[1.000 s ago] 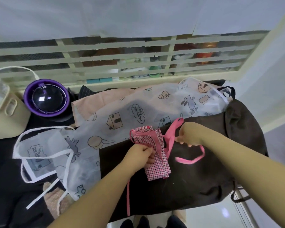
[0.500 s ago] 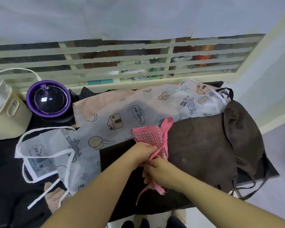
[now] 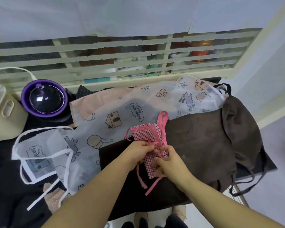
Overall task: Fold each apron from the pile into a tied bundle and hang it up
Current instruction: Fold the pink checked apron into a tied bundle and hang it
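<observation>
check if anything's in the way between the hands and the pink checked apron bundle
Nothing visible. The left hand and right hand pinch the pink tie across the folded pink checked bundle, which lies on the brown apron. No hanging spot is in view.

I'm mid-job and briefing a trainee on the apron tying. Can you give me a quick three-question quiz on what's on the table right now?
1. True or false: the pink checked bundle is already hung up.
2. The fingers of the left hand and the right hand both pinch: A) the pink strap B) a white strap C) a black strap.
3. Fill in: the white printed apron reads "Happy and ____".

Key: 1 false, it lies on the pile; 2 A; 3 Free.
</observation>
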